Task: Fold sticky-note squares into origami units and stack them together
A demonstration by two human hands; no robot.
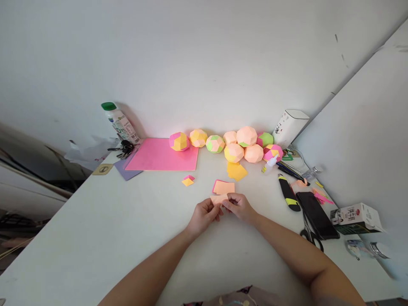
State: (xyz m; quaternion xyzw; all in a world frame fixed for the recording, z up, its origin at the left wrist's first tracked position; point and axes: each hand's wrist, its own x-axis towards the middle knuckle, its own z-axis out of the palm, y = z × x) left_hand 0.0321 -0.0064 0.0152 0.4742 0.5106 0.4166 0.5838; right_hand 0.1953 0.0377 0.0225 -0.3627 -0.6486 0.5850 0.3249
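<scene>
A small peach piece of paper [219,198] is held between my two hands above the white table. Its left end is pinched by my left hand [205,215], while my right hand [239,207] grips the right end with thumb and fingers. Just beyond the hands lies a stack of peach paper slips [225,188] with a pink edge showing beneath. Farther back are yellow paper slips [236,171]. To the left of them sits a small folded pink and yellow paper piece [188,181].
Several faceted paper balls [246,136] line the wall, one on a pink board [153,157]. At the right lie a utility knife [289,193], scissors [310,236], a black phone [318,214] and a milk carton [357,218]. A green-capped bottle [123,123] leans at the back left.
</scene>
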